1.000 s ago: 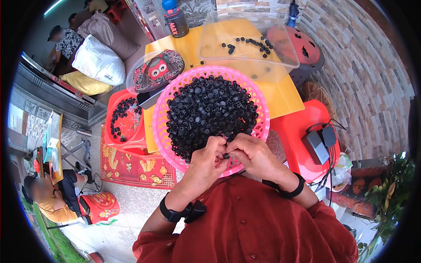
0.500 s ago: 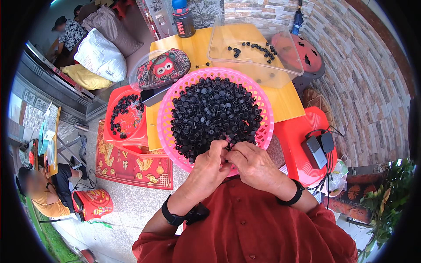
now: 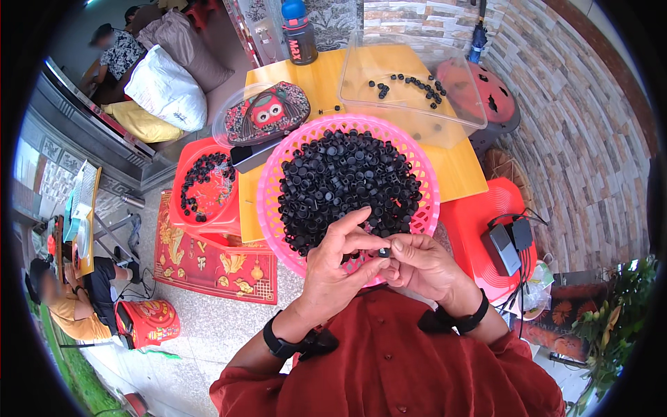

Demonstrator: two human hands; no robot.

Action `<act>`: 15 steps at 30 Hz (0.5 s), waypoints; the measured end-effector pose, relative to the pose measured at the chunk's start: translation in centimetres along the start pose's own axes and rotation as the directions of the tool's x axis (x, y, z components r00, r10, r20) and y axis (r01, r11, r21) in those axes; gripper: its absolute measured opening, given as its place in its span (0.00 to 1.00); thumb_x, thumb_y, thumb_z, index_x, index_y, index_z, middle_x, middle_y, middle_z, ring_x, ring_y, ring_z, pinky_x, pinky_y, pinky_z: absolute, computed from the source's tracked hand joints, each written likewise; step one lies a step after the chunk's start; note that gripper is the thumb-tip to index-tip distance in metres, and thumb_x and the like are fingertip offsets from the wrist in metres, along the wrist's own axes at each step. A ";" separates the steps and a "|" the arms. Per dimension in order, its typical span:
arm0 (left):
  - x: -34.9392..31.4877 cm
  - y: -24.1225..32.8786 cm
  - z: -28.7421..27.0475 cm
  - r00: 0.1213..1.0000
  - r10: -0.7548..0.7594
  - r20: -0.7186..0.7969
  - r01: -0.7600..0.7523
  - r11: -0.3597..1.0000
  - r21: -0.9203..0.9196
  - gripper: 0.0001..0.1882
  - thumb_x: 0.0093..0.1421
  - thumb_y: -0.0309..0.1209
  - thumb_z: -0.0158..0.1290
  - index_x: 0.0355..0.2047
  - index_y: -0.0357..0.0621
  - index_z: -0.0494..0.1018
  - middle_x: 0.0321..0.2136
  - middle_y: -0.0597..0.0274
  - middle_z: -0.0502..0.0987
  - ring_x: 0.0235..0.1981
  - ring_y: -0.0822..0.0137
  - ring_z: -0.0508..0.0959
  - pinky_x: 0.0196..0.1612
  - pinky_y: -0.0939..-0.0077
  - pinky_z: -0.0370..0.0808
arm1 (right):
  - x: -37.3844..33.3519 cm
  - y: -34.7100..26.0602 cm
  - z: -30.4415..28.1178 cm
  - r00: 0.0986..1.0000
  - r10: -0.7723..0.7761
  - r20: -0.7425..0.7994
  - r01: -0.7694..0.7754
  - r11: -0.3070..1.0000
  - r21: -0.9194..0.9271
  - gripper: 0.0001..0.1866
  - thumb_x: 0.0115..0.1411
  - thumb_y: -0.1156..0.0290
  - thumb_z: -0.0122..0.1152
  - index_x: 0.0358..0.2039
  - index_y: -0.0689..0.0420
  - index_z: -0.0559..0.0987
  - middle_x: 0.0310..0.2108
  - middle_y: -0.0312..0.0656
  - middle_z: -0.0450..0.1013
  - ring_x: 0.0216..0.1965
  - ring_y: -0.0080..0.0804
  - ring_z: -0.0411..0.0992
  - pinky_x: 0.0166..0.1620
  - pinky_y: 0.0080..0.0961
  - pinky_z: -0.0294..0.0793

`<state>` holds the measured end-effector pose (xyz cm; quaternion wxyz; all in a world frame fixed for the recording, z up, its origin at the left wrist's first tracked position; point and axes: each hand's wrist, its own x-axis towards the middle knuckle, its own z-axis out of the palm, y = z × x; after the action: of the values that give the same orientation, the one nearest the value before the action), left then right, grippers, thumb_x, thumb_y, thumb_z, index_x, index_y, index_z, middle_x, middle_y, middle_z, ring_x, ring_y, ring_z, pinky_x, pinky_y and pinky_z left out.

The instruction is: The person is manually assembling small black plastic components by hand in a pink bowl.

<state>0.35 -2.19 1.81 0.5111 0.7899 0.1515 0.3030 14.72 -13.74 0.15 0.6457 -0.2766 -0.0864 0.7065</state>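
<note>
At the near rim of a pink lattice basket (image 3: 269, 198), my two hands meet over a small black cap (image 3: 384, 252) with a pale spot on it. My left hand (image 3: 330, 271) pinches the cap between thumb and finger, its index finger raised. From the other side, my right hand (image 3: 427, 267) has its thumb and fingertips closed at the same piece. Whether the right hand holds a second small part is hidden by its fingers. A heap of similar black caps (image 3: 347, 181) fills the basket beyond my hands.
A yellow table (image 3: 458, 170) carries a clear plastic bin (image 3: 351, 97) with several black caps, an owl-patterned pouch (image 3: 267, 111) and a bottle (image 3: 301, 42). Red stools stand either side, the left stool (image 3: 177, 208) bearing caps, the right (image 3: 462, 226) black devices (image 3: 501, 249). Other people sit at far left.
My hands have lifted slightly and drawn apart at the fingertips, so the black cap now shows between them. My left index finger has straightened upward. The whole view has shifted slightly.
</note>
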 end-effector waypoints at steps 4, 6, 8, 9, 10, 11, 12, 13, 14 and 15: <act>0.1 -0.7 0.6 0.999 0.033 -0.005 -0.033 0.999 0.002 0.36 0.48 0.22 0.62 0.57 0.39 0.59 0.37 0.66 0.78 0.40 0.72 0.75 0.46 0.76 0.70 | 0.2 0.5 -0.5 0.999 0.032 0.003 -0.033 0.994 0.107 0.09 0.61 0.65 0.56 0.35 0.57 0.77 0.29 0.36 0.73 0.28 0.22 0.66 0.32 0.19 0.68; 0.5 -1.0 0.4 0.998 0.052 0.021 -0.052 0.999 0.011 0.38 0.48 0.22 0.63 0.59 0.40 0.57 0.39 0.64 0.78 0.41 0.70 0.75 0.47 0.74 0.71 | 0.2 0.6 -1.0 1.000 0.027 0.016 -0.028 0.992 0.124 0.09 0.61 0.65 0.56 0.36 0.57 0.77 0.30 0.36 0.73 0.28 0.22 0.66 0.32 0.19 0.68; 1.0 -0.7 0.0 0.995 0.033 0.090 -0.033 0.999 0.000 0.39 0.48 0.24 0.63 0.59 0.42 0.58 0.43 0.62 0.77 0.41 0.68 0.75 0.45 0.73 0.71 | 0.3 0.6 -1.1 0.999 0.017 0.029 -0.021 0.990 0.142 0.09 0.61 0.66 0.56 0.37 0.57 0.77 0.30 0.36 0.73 0.29 0.22 0.65 0.32 0.19 0.68; 1.4 -0.4 -0.6 0.997 -0.018 0.073 0.017 1.000 0.021 0.39 0.47 0.26 0.64 0.59 0.45 0.59 0.48 0.60 0.75 0.43 0.66 0.75 0.43 0.73 0.72 | 0.2 0.6 -1.0 0.999 -0.037 -0.004 0.037 0.993 0.110 0.09 0.61 0.66 0.56 0.38 0.57 0.77 0.31 0.37 0.74 0.29 0.22 0.67 0.32 0.19 0.69; 1.8 -0.6 -1.3 1.000 -0.019 0.009 0.017 0.985 0.171 0.33 0.47 0.28 0.64 0.54 0.44 0.65 0.46 0.58 0.75 0.42 0.64 0.76 0.40 0.73 0.72 | 0.1 0.5 -0.8 0.995 -0.092 -0.036 0.095 0.993 0.077 0.09 0.61 0.67 0.56 0.38 0.57 0.76 0.32 0.37 0.74 0.29 0.22 0.68 0.32 0.19 0.70; 2.2 -2.0 -2.4 0.999 -0.008 -0.041 0.022 0.938 0.345 0.29 0.47 0.29 0.63 0.50 0.42 0.68 0.42 0.57 0.75 0.41 0.61 0.76 0.39 0.71 0.72 | 0.1 0.5 -0.7 0.995 -0.095 -0.033 0.098 0.992 0.079 0.09 0.61 0.67 0.56 0.38 0.57 0.76 0.32 0.37 0.74 0.29 0.22 0.68 0.32 0.19 0.70; 2.4 -3.5 -3.4 0.996 0.010 -0.090 0.037 0.861 0.507 0.24 0.48 0.30 0.63 0.46 0.40 0.71 0.39 0.55 0.75 0.39 0.59 0.76 0.38 0.69 0.73 | 0.2 0.3 -0.5 0.987 -0.146 -0.066 0.147 0.989 0.024 0.09 0.61 0.69 0.57 0.39 0.58 0.76 0.32 0.38 0.74 0.29 0.23 0.69 0.31 0.18 0.70; 2.6 -4.4 -4.1 0.990 -0.037 -0.135 0.113 0.779 0.617 0.20 0.48 0.30 0.62 0.41 0.39 0.72 0.35 0.54 0.74 0.37 0.55 0.76 0.37 0.66 0.72 | 0.2 0.2 -0.4 0.975 -0.198 -0.096 0.196 0.980 -0.033 0.09 0.60 0.70 0.57 0.40 0.59 0.76 0.33 0.39 0.74 0.29 0.24 0.70 0.31 0.17 0.70; 2.7 -5.1 -4.6 0.979 -0.078 -0.188 0.190 0.675 0.713 0.16 0.48 0.30 0.62 0.37 0.37 0.73 0.32 0.52 0.73 0.35 0.52 0.75 0.37 0.64 0.72 | 0.3 0.2 -0.2 0.976 -0.196 -0.092 0.195 0.980 -0.030 0.09 0.60 0.70 0.57 0.40 0.59 0.76 0.33 0.39 0.74 0.29 0.24 0.70 0.31 0.17 0.70; 2.8 -5.9 -5.0 0.979 -0.076 -0.189 0.190 0.672 0.716 0.16 0.48 0.30 0.62 0.37 0.37 0.73 0.32 0.52 0.73 0.35 0.52 0.75 0.37 0.64 0.72 | 0.4 0.3 -0.1 0.970 -0.224 -0.093 0.214 0.970 -0.113 0.09 0.60 0.72 0.57 0.40 0.59 0.76 0.33 0.40 0.74 0.30 0.24 0.72 0.30 0.17 0.71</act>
<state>-0.31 5.47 -1.12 0.1627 0.8909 0.3531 0.2350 14.55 -13.42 -0.19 0.7085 -0.3346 -0.1184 0.6099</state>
